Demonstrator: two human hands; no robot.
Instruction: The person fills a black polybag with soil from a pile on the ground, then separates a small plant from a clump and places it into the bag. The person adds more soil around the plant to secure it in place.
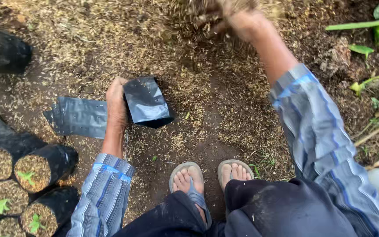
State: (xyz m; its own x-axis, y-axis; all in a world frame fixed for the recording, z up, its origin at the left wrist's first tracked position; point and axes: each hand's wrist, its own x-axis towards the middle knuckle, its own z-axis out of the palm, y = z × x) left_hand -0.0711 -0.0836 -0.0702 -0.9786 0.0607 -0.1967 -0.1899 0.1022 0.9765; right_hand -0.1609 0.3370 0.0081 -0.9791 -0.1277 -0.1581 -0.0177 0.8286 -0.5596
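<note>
My left hand (pixel 116 105) grips the edge of a black plastic seedling bag (pixel 147 102) that lies on the ground with its mouth turned away from me. My right hand (pixel 237 18) is stretched far forward at the top of the view, blurred, closed on a handful of husky soil mix (pixel 207 13) from the heap there. A flat pile of empty black bags (pixel 77 116) lies just left of my left hand.
Filled black bags with small green seedlings (pixel 31 173) stand in rows at the lower left, more (pixel 3 52) at the upper left. Husk-strewn dark soil (pixel 224 114) covers the ground. My sandalled feet (pixel 211 175) are at the bottom centre. Green leaves and stalks (pixel 373 30) lie at the right.
</note>
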